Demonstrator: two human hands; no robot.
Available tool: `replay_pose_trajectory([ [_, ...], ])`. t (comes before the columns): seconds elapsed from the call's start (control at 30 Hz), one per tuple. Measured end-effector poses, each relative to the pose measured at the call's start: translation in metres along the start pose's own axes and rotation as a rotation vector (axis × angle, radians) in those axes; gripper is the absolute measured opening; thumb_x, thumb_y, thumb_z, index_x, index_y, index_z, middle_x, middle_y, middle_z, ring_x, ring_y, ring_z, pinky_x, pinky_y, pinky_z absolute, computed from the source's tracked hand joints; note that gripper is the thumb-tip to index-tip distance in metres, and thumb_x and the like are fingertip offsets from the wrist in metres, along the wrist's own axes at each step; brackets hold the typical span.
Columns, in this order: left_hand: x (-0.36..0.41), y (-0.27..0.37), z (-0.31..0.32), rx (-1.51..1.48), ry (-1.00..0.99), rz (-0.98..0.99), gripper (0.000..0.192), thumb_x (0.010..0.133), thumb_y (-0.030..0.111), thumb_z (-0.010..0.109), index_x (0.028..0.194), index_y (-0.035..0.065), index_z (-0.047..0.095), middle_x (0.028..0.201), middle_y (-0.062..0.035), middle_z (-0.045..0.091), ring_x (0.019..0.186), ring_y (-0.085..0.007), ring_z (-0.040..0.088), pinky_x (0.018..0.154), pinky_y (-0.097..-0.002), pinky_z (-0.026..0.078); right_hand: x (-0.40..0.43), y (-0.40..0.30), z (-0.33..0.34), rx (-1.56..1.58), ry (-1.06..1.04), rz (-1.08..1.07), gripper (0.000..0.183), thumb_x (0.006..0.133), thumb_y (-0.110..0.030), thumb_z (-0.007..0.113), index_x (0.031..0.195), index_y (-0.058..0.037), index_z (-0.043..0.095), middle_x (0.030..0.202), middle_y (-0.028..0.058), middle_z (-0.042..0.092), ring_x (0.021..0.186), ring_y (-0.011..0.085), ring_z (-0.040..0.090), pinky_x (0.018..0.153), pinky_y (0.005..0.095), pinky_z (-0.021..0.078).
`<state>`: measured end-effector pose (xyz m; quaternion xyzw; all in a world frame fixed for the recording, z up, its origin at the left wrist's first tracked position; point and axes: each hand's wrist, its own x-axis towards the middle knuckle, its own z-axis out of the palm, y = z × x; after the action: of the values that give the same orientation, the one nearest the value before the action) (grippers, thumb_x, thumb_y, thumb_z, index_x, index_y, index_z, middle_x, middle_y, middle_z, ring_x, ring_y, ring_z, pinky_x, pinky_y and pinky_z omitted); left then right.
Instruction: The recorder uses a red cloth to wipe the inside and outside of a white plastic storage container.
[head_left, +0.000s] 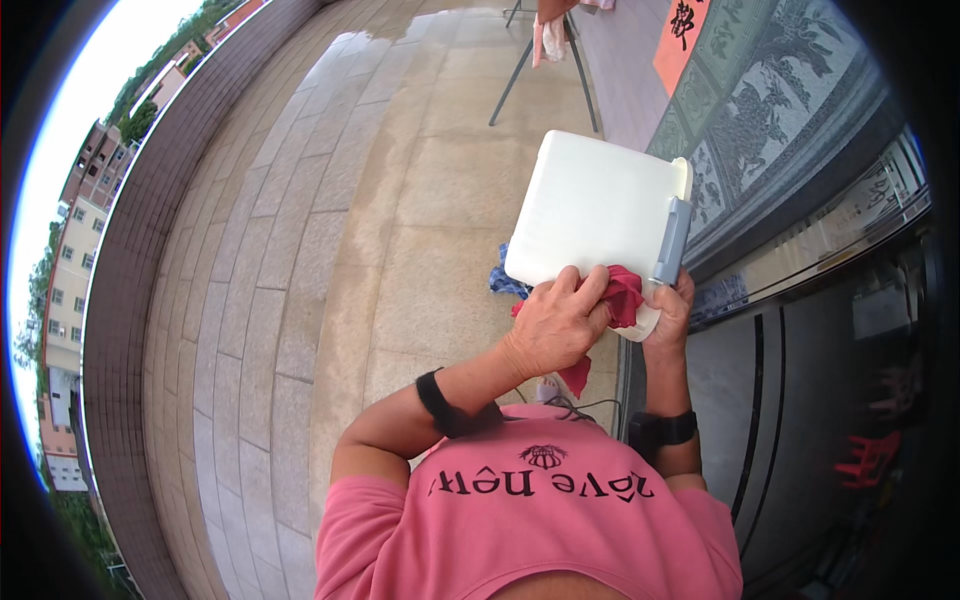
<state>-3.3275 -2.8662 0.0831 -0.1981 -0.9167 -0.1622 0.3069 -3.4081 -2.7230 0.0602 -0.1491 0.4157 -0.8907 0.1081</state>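
Note:
A white plastic storage box (596, 210) with a grey-blue latch (673, 240) on its right side is held up in front of me, tilted. My left hand (559, 319) grips a crumpled red cloth (622, 296) against the near edge of the box. Part of this cloth hangs down below the hand. The near right corner, by the latch, is in my right hand (670, 309), whose fingers are partly hidden behind the box. A blue checked cloth (506, 276) shows just past the box's left edge; what it rests on is hidden.
Stone tiles (292, 225) pave the floor, wet in places, with a low brick parapet (124, 300) on the left. Ahead stands a metal-legged rack (510, 82) with cloths hanging. On the right are a carved stone wall (757, 112) and a dark glossy door (795, 390). Cables lie near a foot.

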Motion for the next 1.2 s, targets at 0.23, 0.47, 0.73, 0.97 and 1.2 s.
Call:
replay_pose_trajectory([
  [0.23, 0.005, -0.057, -0.015, 0.085, 0.059, -0.388, 0.024, 0.066, 0.008, 0.058, 0.090, 0.0085, 0.055, 0.096, -0.0089, 0.048, 0.080, -0.0285, 0.050, 0.060, -0.0365, 0.046, -0.002, -0.004, -0.010, -0.055, 0.067, -0.011, 0.041, 0.050, -0.003, 0.042, 0.088, 0.0084, 0.053, 0.078, 0.0123, 0.058, 0.066, 0.0202, 0.058, 0.068, 0.0288, 0.0492],
  [0.47, 0.007, -0.027, -0.005, 0.065, -0.012, -0.242, 0.027, 0.058, 0.008, 0.060, 0.084, 0.0074, 0.055, 0.099, -0.0099, 0.046, 0.074, -0.0260, 0.046, 0.056, -0.0338, 0.045, 0.001, -0.002, -0.003, -0.029, 0.066, 0.034, 0.038, 0.053, 0.004, 0.039, 0.088, 0.0062, 0.054, 0.078, 0.0094, 0.057, 0.066, 0.0167, 0.056, 0.067, 0.0262, 0.0473],
  [0.73, 0.005, 0.003, 0.003, -0.066, -0.053, 0.045, 0.015, 0.057, 0.012, 0.059, 0.068, 0.0030, 0.053, 0.101, -0.0132, 0.045, 0.072, -0.0231, 0.045, 0.053, -0.0306, 0.044, 0.002, 0.006, -0.007, 0.021, 0.077, 0.021, 0.031, 0.055, 0.006, 0.037, 0.081, 0.0026, 0.053, 0.073, 0.0035, 0.054, 0.060, 0.0106, 0.053, 0.059, 0.0233, 0.0474],
  [0.97, 0.012, -0.053, -0.017, 0.033, 0.106, -0.320, 0.018, 0.068, 0.012, 0.058, 0.086, 0.0078, 0.056, 0.093, -0.0089, 0.047, 0.078, -0.0265, 0.050, 0.054, -0.0349, 0.046, -0.005, -0.009, -0.003, -0.049, 0.066, 0.024, 0.048, 0.046, -0.002, 0.040, 0.091, 0.0078, 0.054, 0.079, 0.0115, 0.059, 0.066, 0.0189, 0.057, 0.067, 0.0271, 0.0492],
  [1.2, 0.010, -0.048, -0.018, 0.170, 0.055, -0.310, 0.022, 0.063, 0.010, 0.057, 0.085, 0.0094, 0.056, 0.089, -0.0068, 0.044, 0.071, -0.0232, 0.047, 0.049, -0.0319, 0.045, -0.007, -0.019, -0.009, -0.118, -0.014, 0.064, 0.039, 0.047, -0.002, 0.043, 0.084, 0.0055, 0.053, 0.069, 0.0042, 0.054, 0.057, 0.0108, 0.050, 0.056, 0.0210, 0.0426],
])
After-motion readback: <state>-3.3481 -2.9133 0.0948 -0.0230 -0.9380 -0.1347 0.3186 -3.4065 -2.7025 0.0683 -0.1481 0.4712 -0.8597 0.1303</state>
